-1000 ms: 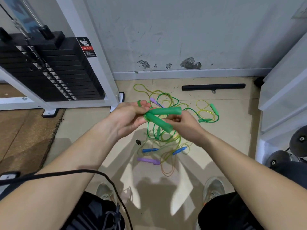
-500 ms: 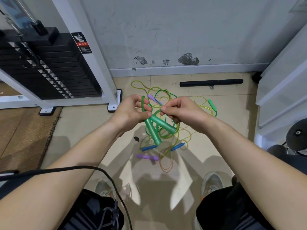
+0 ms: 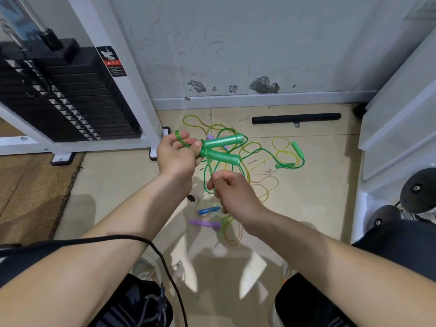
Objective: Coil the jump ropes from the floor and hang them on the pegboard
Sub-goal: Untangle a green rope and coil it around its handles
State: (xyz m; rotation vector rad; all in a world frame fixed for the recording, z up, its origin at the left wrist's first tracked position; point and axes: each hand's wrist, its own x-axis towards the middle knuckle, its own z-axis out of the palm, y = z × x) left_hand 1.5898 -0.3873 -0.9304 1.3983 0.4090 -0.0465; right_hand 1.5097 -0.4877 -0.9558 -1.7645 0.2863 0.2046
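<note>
Above the tiled floor (image 3: 118,185): two green plastic jump-rope handles (image 3: 223,140), side by side.
Left hand (image 3: 174,156): grips their ends.
Right hand (image 3: 236,194): pinches thin green cord (image 3: 209,167) below, seemingly taut.

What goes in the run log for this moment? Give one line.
phase: coiling | left hand: holds both green handles | right hand: pinches green cord | other ropes: on floor
</note>
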